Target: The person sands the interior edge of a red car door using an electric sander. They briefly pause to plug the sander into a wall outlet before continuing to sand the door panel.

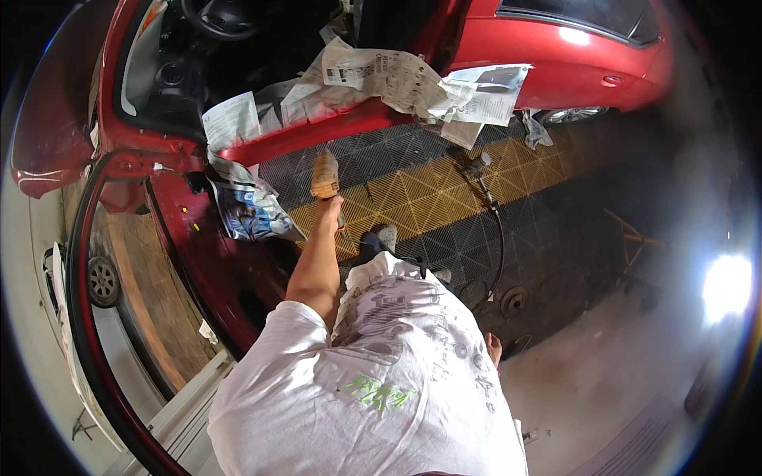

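Left hand point(330, 208) stretched forward, fingers clenched round a tan, block-shaped thing, likely a sanding block or sponge point(325, 175), held just short of the red car's door sill point(317, 133). Sill and seat area draped with sheets of masking paper point(389, 75). Open red door point(182, 238) stands left of the sill, more paper point(250, 208) stuffed at its hinge. Air tool with a black hose point(498, 238) lies on the yellow-and-black grid floor point(413, 190), right of the block. Right hand point(494, 347) low by the white shirt; grip cannot be told.
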Motion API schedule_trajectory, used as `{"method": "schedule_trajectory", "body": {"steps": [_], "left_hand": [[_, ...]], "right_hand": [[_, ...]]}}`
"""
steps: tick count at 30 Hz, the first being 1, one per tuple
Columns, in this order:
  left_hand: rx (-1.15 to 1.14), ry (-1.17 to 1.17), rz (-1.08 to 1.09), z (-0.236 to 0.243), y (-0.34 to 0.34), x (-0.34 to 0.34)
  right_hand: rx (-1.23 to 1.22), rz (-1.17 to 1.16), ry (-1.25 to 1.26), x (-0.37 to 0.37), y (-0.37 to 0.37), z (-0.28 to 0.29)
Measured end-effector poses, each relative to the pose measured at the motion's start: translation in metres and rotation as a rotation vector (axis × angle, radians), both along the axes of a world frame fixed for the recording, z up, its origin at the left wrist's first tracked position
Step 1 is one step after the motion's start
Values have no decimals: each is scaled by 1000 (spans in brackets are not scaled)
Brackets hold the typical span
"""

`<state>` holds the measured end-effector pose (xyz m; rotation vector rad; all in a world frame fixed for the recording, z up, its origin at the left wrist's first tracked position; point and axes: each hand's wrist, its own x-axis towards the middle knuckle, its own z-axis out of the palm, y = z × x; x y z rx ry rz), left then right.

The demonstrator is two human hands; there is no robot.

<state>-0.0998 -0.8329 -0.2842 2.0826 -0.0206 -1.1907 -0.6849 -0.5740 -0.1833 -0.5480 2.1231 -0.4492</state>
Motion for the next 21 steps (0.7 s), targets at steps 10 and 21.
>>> {"method": "schedule_trajectory", "body": {"steps": [10,21], "left_hand": [[-15,100,-232,8,-38,-52],[-98,251,-358,18,-57,-96]], "right_hand": [[-88,31,50,-9,21,-19],[-34,-23,16,5,22,-3]]}}
